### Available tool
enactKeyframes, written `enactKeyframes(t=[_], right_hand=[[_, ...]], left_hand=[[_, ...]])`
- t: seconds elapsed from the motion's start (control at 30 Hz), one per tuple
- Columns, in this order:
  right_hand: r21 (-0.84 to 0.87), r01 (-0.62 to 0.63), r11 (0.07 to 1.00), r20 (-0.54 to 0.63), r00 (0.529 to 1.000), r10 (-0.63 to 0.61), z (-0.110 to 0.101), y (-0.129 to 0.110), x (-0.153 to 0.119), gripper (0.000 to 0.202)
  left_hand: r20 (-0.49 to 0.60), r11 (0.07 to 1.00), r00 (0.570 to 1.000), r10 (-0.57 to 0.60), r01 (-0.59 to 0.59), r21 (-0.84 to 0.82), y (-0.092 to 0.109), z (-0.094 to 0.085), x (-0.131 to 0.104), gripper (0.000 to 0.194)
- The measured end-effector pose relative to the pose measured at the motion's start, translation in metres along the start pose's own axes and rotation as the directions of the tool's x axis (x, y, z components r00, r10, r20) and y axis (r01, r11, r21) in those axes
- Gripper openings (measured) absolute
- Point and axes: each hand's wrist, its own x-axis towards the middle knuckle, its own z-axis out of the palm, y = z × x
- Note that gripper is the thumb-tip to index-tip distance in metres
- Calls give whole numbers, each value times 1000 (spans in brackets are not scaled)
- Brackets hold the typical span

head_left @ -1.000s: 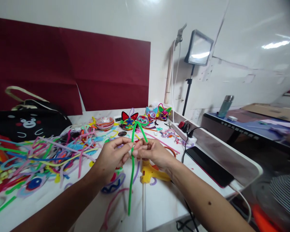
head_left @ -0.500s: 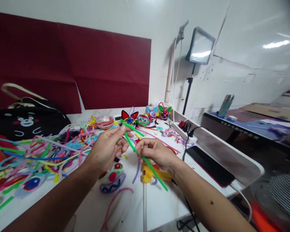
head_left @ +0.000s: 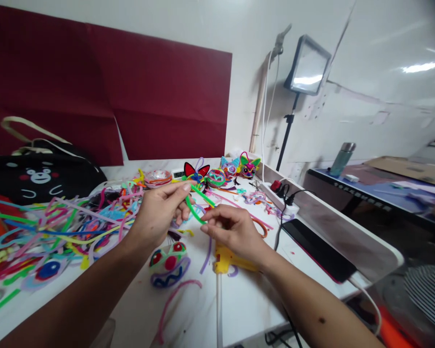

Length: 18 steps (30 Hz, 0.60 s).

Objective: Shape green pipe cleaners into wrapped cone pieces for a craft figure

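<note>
A bright green pipe cleaner [head_left: 192, 209] is bent into a narrow V between my hands. My left hand [head_left: 155, 212] pinches it at the bend between thumb and index finger. Lower down, my right hand [head_left: 235, 232] closes its fingertips on one leg; the end past those fingers is out of sight. Below my hands lies a round face ornament [head_left: 169, 263] with red eyes, a red nose and a blue zigzag mouth. A yellow glue gun [head_left: 222, 261] with a long glue stick rests under my right hand, partly covered.
Loose pipe cleaners [head_left: 76, 227] are heaped at the left, before a black bag [head_left: 39, 179]. Finished ornaments [head_left: 248, 166] stand at the back. On the right are a power strip [head_left: 281, 198], a phone [head_left: 317, 249], cables and the table's raised edge [head_left: 348, 224].
My right hand has turned slightly, and the long green tail that hung below it no longer shows. My left hand keeps its pinch. The view has shifted a little.
</note>
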Motion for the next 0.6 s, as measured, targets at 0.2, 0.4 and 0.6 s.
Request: enactKeyframes(t=[0.2,0.4,0.6], right_hand=[[-347,326,880,47,943,-330,0,-1,-3,17],[-466,433,771,110,893,-436,1,3,-5,19],[-509,459,728,147,880,-452,2,3,-7,19]], left_hand=[[-11,995,998,66,-65,79,-3,-5,1,36],[2,988,998,67,-67,137,-6,-8,1,31],[40,991,998,42,-46,123,-7,-11,0,27]])
